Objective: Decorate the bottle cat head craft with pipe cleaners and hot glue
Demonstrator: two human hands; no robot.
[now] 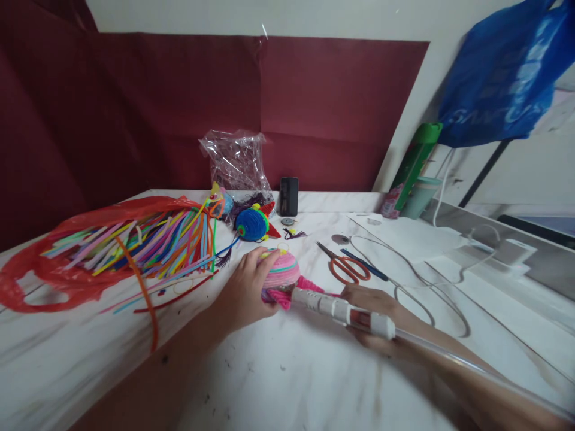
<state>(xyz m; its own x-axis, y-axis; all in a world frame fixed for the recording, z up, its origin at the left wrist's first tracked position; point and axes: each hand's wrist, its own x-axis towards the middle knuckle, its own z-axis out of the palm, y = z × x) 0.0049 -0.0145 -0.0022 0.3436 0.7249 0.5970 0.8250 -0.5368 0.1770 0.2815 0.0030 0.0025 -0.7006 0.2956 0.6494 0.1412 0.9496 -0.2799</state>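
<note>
My left hand (253, 286) is closed around a pink striped ball-shaped craft (281, 270) with bright pink fuzzy pieces (309, 285) at its right and lower side. In my right hand (372, 305) is a white hot glue gun (330, 306), its nozzle pointing left and meeting the craft's lower right side. A clear glue stick (453, 356) runs out of the gun's back end along my right forearm. Whether glue is coming out at the tip cannot be seen. Just behind the craft lies a blue round craft (252, 224) with red and yellow-green fuzzy parts.
A red plastic bag (27, 284) full of colourful pipe cleaners (166, 239) spreads on the left. Orange-handled scissors (345, 266), a dark blue craft knife (365, 265) and a pale cord (415, 281) lie to the right. A black phone (288, 196) and a clear plastic bag (236, 158) are at the back.
</note>
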